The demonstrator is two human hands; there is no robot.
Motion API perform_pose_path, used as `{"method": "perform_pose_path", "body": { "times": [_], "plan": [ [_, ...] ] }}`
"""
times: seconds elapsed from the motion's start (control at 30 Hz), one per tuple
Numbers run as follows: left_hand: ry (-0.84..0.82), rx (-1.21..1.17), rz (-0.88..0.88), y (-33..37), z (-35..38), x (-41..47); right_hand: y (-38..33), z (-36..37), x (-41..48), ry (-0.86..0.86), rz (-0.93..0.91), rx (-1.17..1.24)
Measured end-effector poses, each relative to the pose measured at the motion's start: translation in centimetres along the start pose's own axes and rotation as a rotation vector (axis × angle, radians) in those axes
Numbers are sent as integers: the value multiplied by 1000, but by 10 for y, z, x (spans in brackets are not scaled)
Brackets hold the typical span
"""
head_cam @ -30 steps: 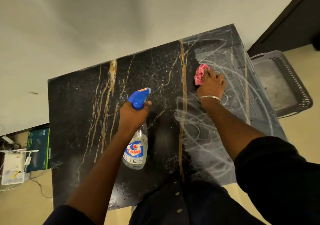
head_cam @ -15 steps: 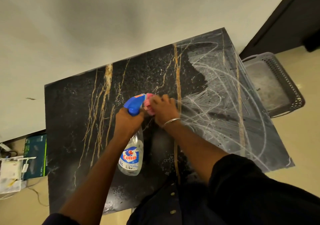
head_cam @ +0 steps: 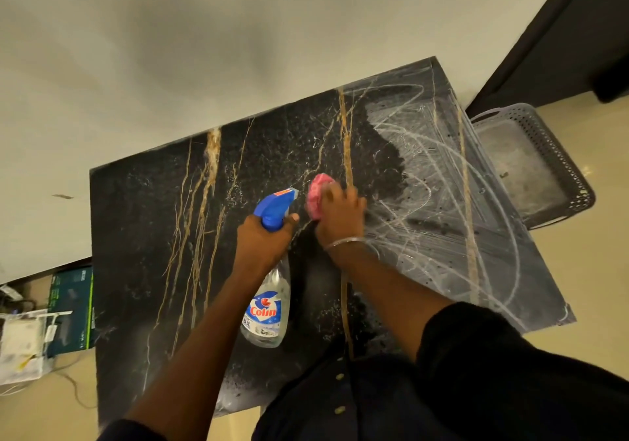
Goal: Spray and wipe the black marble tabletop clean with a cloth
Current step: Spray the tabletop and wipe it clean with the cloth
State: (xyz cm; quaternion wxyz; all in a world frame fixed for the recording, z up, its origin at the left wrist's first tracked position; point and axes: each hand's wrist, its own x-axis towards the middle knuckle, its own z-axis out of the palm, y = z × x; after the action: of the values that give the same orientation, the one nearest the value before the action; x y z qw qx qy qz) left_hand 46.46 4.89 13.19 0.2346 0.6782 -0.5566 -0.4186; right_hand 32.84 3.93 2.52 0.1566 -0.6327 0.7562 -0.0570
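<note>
Our left hand [head_cam: 262,240] grips the clear plastic spray bottle with a blue trigger [head_cam: 269,308] just beside our right hand [head_cam: 340,212], which clutches the crumpled pink cloth [head_cam: 316,195] against the black gold-veined marble tabletop [head_cam: 143,236], so a leftward wipe could knock the bottle.

Polished stone, plastic, cloth
Glossy black marble table [head_cam: 143,236], gold-veined; clear plastic spray bottle [head_cam: 269,308]; soft pink cloth [head_cam: 315,194]; thin metal bangle [head_cam: 343,242].
</note>
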Motion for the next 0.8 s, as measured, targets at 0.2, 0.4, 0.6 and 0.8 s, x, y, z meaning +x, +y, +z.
{"method": "perform_pose_path", "body": {
  "times": [0.2, 0.4, 0.6, 0.8],
  "plan": [
    [-11, 61, 8, -8, -6, -1, -29, 13, -23, -78, -351, -40],
    [2, 43, 32, -6, -9, -2, 62, -16, -3, 35, -7, -99],
    [-24, 35, 55, -10, -11, -9, 80, -26, -8, 61, 264, -10],
    [-33, 85, -16, -26, -15, -16, -16, 20, -55, 37, -35, 16]
  ]
}}
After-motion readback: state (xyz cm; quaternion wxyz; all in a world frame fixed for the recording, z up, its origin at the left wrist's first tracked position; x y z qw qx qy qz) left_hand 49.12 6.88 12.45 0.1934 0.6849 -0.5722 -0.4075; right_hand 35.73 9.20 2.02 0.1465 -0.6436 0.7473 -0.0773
